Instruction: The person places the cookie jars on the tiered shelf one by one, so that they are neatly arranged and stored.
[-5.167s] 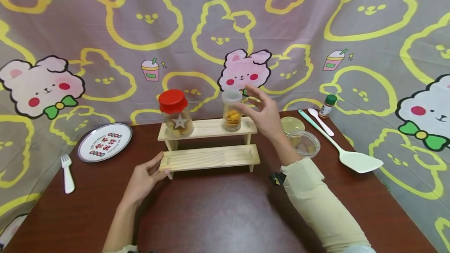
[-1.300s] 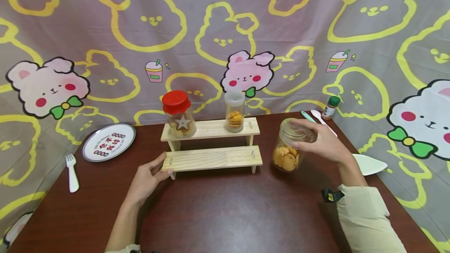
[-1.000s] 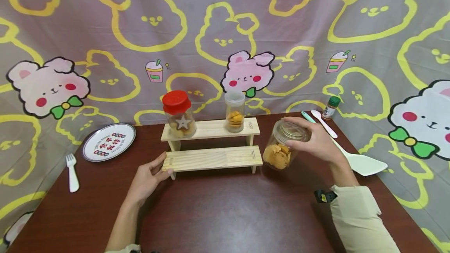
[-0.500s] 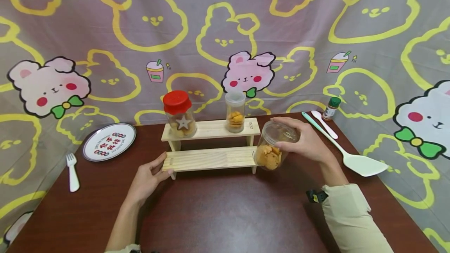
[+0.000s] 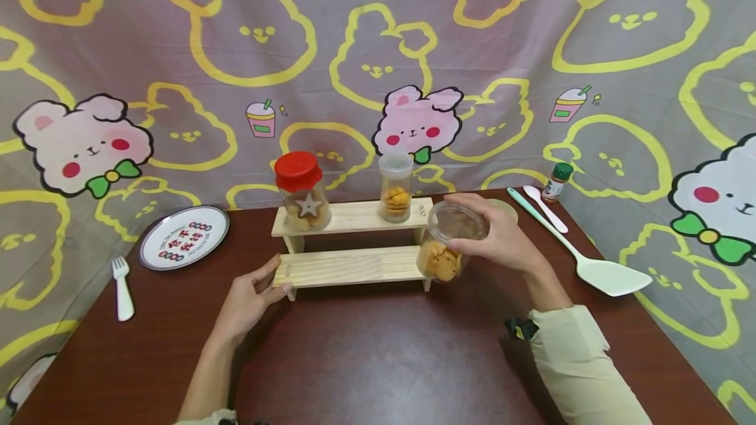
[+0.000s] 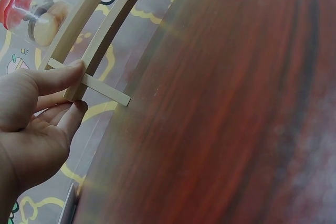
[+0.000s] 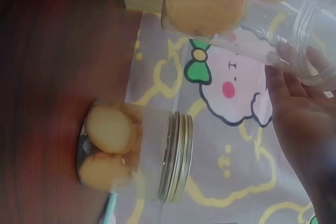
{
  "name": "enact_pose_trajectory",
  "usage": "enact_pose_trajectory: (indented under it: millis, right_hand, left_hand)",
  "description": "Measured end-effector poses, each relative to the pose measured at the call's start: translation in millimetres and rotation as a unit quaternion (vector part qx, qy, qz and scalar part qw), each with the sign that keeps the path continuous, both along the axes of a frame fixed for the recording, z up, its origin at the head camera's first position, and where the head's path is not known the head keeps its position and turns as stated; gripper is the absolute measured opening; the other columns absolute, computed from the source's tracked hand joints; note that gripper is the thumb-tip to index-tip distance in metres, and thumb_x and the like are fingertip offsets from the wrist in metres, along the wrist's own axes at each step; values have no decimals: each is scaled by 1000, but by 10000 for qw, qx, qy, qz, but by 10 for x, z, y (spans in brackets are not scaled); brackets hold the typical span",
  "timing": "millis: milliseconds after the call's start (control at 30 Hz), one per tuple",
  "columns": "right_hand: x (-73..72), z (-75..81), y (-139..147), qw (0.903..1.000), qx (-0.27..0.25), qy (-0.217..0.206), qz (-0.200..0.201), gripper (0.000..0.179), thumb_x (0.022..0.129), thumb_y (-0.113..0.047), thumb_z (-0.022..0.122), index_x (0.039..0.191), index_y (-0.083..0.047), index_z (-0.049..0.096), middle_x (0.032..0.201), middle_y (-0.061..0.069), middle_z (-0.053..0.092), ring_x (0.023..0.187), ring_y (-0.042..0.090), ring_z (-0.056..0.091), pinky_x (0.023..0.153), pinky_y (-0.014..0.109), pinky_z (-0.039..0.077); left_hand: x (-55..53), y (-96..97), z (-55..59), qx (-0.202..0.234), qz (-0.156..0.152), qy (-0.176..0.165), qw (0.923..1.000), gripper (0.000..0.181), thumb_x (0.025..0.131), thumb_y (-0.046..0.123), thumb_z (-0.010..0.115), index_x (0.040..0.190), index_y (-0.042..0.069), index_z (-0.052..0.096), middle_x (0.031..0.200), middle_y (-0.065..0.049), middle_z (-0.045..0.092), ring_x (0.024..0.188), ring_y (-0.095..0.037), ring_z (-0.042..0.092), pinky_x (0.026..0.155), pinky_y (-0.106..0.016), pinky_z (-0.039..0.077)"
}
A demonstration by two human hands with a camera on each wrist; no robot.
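My left hand [image 5: 245,300] pinches the left end of the lower board of a two-step wooden rack [image 5: 354,266], thumb and fingers on either side of the board in the left wrist view. My right hand [image 5: 499,235] grips a clear jar of cookies [image 5: 440,261] near its top, thumb in front and fingers behind. The jar leans slightly and overlaps the right end of the lower board in the head view. On the upper step stand a red-capped cookie jar [image 5: 304,205] at left and a slim white-capped jar [image 5: 396,189] with orange-yellow snacks at right.
Behind my right hand stands a gold-lidded jar of cookies [image 7: 176,156]. Along the right lie a white-headed turner [image 5: 611,277], a white spoon [image 5: 545,208] and a green-capped spice bottle [image 5: 557,182]. A plate [image 5: 186,238] and a white fork [image 5: 122,287] lie at left.
Earlier my right hand was beside the slim white-capped jar on the upper step. It then took the clear cookie jar at right and has carried it left to the rack. My left hand stays put.
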State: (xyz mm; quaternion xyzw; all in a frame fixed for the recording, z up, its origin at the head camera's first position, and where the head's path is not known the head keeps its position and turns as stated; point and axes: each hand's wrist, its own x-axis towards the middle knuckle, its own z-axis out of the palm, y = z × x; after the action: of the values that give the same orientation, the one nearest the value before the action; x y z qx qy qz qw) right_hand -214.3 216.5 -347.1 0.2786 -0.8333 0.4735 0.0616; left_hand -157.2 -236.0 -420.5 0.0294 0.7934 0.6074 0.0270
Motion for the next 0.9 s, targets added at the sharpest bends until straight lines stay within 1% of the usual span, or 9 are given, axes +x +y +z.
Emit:
enact_pose_trajectory:
  millis: [100, 233, 367, 467, 600, 667, 767, 833, 900]
  right_hand:
    - [14, -9, -38, 9999, -18, -102, -54, 71, 81, -19, 86, 145, -15, 57, 142, 4, 51, 122, 24, 52, 99, 51, 46]
    - [35, -37, -105, 9998, -182, -20, -117, 72, 79, -17, 87, 144, -14, 57, 140, 5, 50, 123, 26, 50, 100, 53, 45]
    - [45, -80, -175, 9991, -392, 79, -151, 72, 78, -15, 87, 144, -14, 58, 137, 4, 52, 123, 23, 50, 100, 47, 46]
    - [57, -119, -222, 9978, -608, 119, -223, 72, 78, -12, 88, 143, -13, 58, 136, 3, 53, 123, 21, 50, 100, 36, 46]
    - [70, -175, -286, 9946, -956, 239, -318, 71, 77, -7, 88, 142, -9, 58, 136, 6, 56, 123, 23, 50, 99, 25, 45]
    - [79, -193, -310, 9928, -1119, 256, -335, 71, 76, -5, 88, 141, -7, 58, 136, 7, 57, 123, 25, 52, 97, 23, 46]
    - [84, -205, -324, 9905, -1323, 161, -325, 71, 76, -2, 88, 140, -7, 58, 136, 9, 58, 120, 28, 54, 93, 22, 48]
    - [91, -204, -330, 9900, -1369, 138, -328, 72, 75, -2, 88, 140, -6, 58, 136, 9, 59, 119, 29, 54, 93, 21, 48]
    - [93, -207, -341, 9901, -1343, 167, -369, 72, 75, -2, 89, 140, -5, 58, 136, 10, 58, 121, 27, 53, 96, 22, 47]
  left_hand:
    - [-5, 4, -4, 42, 22, 30, 10000, 70, 93, 0, 72, 151, -10, 35, 159, -20, 31, 144, -31, 31, 93, -12, 45]
    - [-1, 11, -13, 65, 26, 65, 10000, 69, 93, -1, 71, 151, -11, 35, 159, -21, 31, 143, -32, 31, 95, -12, 43]
    - [-3, 15, -14, 77, 30, 92, 9999, 69, 92, -2, 71, 150, -12, 35, 159, -21, 31, 143, -32, 31, 95, -12, 43]
    - [-5, 16, -13, 76, 21, 97, 9999, 69, 92, -2, 71, 150, -12, 35, 159, -21, 31, 143, -32, 31, 95, -12, 43]
    - [-8, 15, -12, 58, 18, 78, 10000, 70, 92, -1, 72, 150, -11, 35, 159, -21, 31, 143, -32, 31, 94, -12, 43]
    - [-10, 16, -10, 48, 20, 71, 10000, 70, 92, 0, 72, 151, -11, 35, 159, -20, 32, 143, -32, 32, 95, -12, 43]
    - [-11, 15, -11, 45, 22, 68, 10000, 70, 92, 0, 72, 151, -11, 35, 159, -20, 32, 143, -32, 32, 95, -12, 43]
    - [-10, 12, -12, 56, 25, 67, 10000, 70, 92, -1, 72, 150, -11, 35, 158, -21, 32, 143, -32, 32, 95, -12, 43]
    - [-8, 10, -13, 54, 35, 73, 10000, 70, 92, -1, 72, 150, -11, 35, 158, -21, 32, 143, -32, 31, 95, -12, 43]
